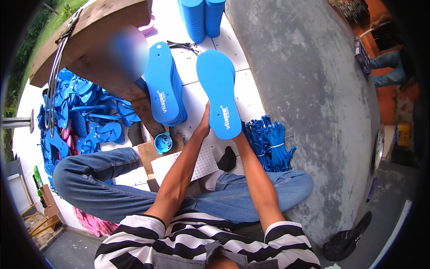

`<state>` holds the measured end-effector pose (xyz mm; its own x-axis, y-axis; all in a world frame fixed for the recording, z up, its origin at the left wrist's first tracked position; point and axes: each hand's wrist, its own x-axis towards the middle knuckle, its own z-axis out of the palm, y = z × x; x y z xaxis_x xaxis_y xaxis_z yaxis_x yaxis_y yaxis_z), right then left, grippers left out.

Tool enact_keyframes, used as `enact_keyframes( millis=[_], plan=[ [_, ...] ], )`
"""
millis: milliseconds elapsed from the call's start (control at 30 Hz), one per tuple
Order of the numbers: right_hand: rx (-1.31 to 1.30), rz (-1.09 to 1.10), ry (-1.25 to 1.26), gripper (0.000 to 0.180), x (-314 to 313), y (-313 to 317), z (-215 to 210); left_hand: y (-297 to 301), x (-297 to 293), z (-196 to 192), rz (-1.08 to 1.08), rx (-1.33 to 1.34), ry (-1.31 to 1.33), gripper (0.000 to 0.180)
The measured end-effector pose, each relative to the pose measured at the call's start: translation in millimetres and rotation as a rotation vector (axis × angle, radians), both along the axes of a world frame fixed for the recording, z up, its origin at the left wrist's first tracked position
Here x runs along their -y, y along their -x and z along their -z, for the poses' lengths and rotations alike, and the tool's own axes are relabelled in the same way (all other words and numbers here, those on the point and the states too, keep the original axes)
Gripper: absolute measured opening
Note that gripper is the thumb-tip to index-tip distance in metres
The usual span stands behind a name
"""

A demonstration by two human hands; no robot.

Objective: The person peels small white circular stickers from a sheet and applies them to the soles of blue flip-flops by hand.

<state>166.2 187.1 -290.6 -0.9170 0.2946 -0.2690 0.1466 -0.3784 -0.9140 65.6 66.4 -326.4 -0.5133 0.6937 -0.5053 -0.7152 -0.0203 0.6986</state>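
A small stack of blue flip-flop soles point(216, 76) is held up in front of me, with pale lettering near the heel end. My left hand point(206, 119) is closed on its left edge, fingers mostly hidden behind the soles. At the lower right edge, my right hand point(240, 136) grips the same stack and is largely covered by it. Left of them, a taller stack of blue soles point(162, 85) stands on the white tiles. Beside my right forearm lies a bundle of blue flip-flop straps point(268, 143), tied with a pale band.
Assembled blue flip-flops point(105, 132) lie heaped at the left by a wooden bench point(92, 38). A small blue bowl point(163, 143) and perforated white sheet point(205, 165) lie between my legs. More sole stacks point(192, 20) stand far ahead. A grey concrete surface point(313, 98) spans the right.
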Motion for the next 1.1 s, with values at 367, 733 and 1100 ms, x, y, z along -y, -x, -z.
enact_keyframes(
  millis=[367,733,1100],
  plan=[
    [-0.013,0.021,0.053,0.062,35,29,18,16,38,-45,-0.028,-0.120,-0.052,0.075],
    [0.024,-0.023,0.001,0.061,42,12,25,-3,47,-15,-0.049,-0.119,-0.075,0.084],
    [0.018,0.031,-0.021,0.061,12,-12,13,-4,0,-7,-0.019,0.005,0.074,0.078]
  ],
)
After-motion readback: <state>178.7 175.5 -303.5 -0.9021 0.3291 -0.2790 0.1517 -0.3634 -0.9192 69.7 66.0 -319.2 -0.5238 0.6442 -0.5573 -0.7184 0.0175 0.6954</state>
